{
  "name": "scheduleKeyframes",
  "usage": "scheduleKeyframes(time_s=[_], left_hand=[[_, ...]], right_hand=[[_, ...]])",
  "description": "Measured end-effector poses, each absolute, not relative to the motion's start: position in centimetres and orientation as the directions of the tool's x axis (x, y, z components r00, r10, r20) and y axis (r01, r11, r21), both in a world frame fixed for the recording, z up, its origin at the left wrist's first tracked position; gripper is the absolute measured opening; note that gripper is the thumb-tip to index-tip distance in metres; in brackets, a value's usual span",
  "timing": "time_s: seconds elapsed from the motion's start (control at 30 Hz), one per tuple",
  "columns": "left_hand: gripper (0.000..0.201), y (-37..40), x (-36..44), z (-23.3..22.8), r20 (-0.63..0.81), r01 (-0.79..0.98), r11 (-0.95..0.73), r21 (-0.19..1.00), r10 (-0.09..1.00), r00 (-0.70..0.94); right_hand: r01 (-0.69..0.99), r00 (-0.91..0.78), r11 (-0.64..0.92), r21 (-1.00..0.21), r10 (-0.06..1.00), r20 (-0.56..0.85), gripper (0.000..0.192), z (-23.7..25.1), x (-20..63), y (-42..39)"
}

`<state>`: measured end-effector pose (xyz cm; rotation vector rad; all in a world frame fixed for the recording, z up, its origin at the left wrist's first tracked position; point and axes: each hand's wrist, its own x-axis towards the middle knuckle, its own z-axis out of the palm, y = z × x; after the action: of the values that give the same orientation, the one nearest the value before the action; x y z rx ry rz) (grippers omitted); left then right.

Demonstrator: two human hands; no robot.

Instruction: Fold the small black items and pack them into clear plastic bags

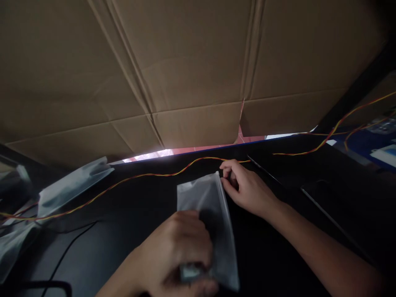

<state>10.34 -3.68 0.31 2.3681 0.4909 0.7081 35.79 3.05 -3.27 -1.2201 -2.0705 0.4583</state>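
Note:
A translucent frosted zip bag lies on the black table, its zip strip along the right side. My left hand is closed over the lower left of the bag. A small pale thing shows between its thumb and curled fingers, too blurred to name. My right hand is at the bag's top right corner, thumb and curled fingertips against the zip edge. How much of the bag the left hand covers or grips is hidden.
A twisted red-and-yellow wire runs across the table behind the bag. More clear plastic bags and a black cable lie at left. Dark flat thin-edged objects lie at right, near a blue tray. Cardboard hangs behind.

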Motion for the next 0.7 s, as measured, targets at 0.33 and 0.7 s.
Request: scheduleKeyframes(time_s=[0.33,0.7], left_hand=[[0.023,0.0,9.1,-1.8,0.267,0.734,-0.612,0.293,0.790,0.552],[0.069,-0.8,8.4,-3.2,0.063,0.740,-0.599,0.308,0.788,0.612]], right_hand=[[0.601,-0.422,0.346,-0.720,0.903,0.081,0.019,-2.4,35.9,2.5],[0.392,-0.368,0.117,-0.912,0.929,-0.039,0.040,-3.4,34.2,1.7]])
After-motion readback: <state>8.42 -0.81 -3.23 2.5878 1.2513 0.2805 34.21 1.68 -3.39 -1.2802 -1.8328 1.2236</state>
